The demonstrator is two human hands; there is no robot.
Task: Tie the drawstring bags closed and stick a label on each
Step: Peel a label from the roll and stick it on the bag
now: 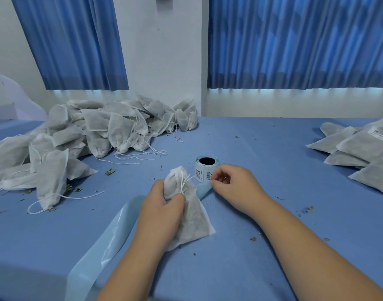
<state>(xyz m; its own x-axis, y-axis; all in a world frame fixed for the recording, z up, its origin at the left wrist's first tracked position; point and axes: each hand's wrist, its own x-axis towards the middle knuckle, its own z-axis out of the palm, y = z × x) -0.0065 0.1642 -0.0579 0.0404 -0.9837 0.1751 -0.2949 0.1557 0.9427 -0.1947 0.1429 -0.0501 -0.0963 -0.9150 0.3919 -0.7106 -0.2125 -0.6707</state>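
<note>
At the middle of the blue desk (273,213), the left hand (162,211) grips a filled drawstring bag (195,222) by its upper half, with the neck cinched and the strings loose. The right hand (234,183) pinches a label at the edge of the label roll (204,168), which stands just beside the bag. The backing strip (103,246) trails off to the lower left. A pile of bags (95,131) sits far left, and the labelled bags (360,148) lie far right.
</note>
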